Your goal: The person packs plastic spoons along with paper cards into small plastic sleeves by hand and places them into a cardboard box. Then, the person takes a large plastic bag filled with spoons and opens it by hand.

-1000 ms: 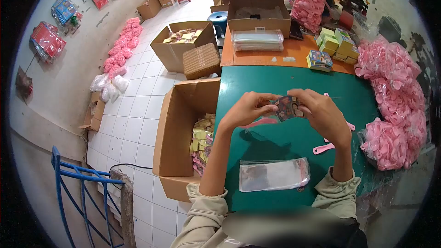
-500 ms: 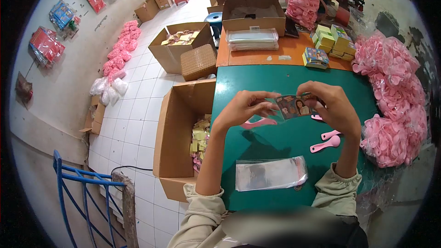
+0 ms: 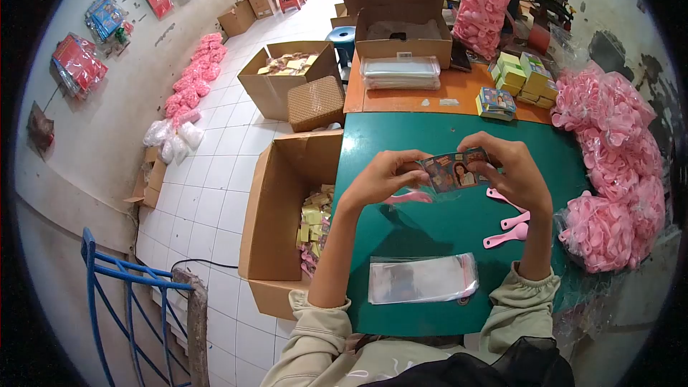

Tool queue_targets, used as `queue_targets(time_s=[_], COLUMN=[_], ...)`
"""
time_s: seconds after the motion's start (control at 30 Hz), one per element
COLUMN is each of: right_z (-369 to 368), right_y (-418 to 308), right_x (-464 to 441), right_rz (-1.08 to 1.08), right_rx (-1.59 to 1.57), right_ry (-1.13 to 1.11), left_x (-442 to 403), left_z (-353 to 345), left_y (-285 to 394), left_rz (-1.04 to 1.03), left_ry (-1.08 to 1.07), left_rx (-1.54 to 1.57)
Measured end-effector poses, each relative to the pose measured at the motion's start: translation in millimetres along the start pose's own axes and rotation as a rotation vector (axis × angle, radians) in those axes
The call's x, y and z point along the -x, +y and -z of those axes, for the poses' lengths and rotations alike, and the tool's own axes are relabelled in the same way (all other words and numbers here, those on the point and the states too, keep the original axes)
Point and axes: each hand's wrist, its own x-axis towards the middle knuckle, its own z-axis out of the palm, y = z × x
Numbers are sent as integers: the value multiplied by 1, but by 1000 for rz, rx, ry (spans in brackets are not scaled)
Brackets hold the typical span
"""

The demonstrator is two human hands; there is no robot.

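Note:
My left hand (image 3: 390, 175) pinches the left end of a clear plastic bag, raised above the green table. A dark printed card (image 3: 453, 170) with a picture of a person lies across the bag's opening or inside it; I cannot tell which. My right hand (image 3: 509, 172) grips the card's right end between thumb and fingers. Just below my left hand shows a pink spoon (image 3: 410, 197), perhaps inside the bag. Under my right wrist several pink measuring spoons (image 3: 507, 235) lie on the table. Nearer to me rests a stack of clear plastic bags (image 3: 423, 279).
Bags of pink spoons (image 3: 613, 165) line the table's right edge. Stacked cards (image 3: 496, 103) and yellow boxes (image 3: 527, 77) stand on the orange surface behind, beside more clear bags (image 3: 400, 73). An open carton (image 3: 276, 208) with packed pieces adjoins the left edge. A blue railing (image 3: 136, 279) stands left.
The card has shifted slightly left, further toward my left hand and the bag. Both hands are closer together, and the whole view has tilted a little.

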Motion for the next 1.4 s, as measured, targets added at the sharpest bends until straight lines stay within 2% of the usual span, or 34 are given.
queue_targets(time_s=[0.1, 0.2, 0.3, 0.4, 0.5, 0.6, 0.7, 0.8, 0.9, 1.2, 1.4], right_z=[1, 0, 2, 4, 1, 0, 1, 6, 9, 4, -1], right_y=[-2, 2, 0, -3, -2, -8, -4, -4, -5, -12, -15], right_x=[1, 2, 6, 6, 7, 7, 8, 8, 8, 9, 13], right_rz=[36, 180, 139, 97, 99, 51, 109, 112, 104, 92, 61], right_rx=[126, 147, 221, 202, 248, 242, 251, 166, 202, 280, 367], right_ry=[-3, 38, 20, 5, 35, 46, 63, 54, 61, 72, 87], left_x=[0, -1, -2, -4, -5, -4, -7, -6, -8, -7, -8], left_z=[2, 0, -1, -2, -6, -9, -9, -8, -10, -12, -11], left_y=[4, 2, 5, 1, 1, 10, 4, 2, 2, 5, 3], left_rz=[38, 85, 97, 2, -25, 43, 76, 38, 5, -10, -92], left_ry=[24, 39, 47, 63, 74, 146, 223, 242, 226, 192, 191], left_rx=[82, 129, 85, -2, 79, 112, 114, 74, 209, 103, 41])
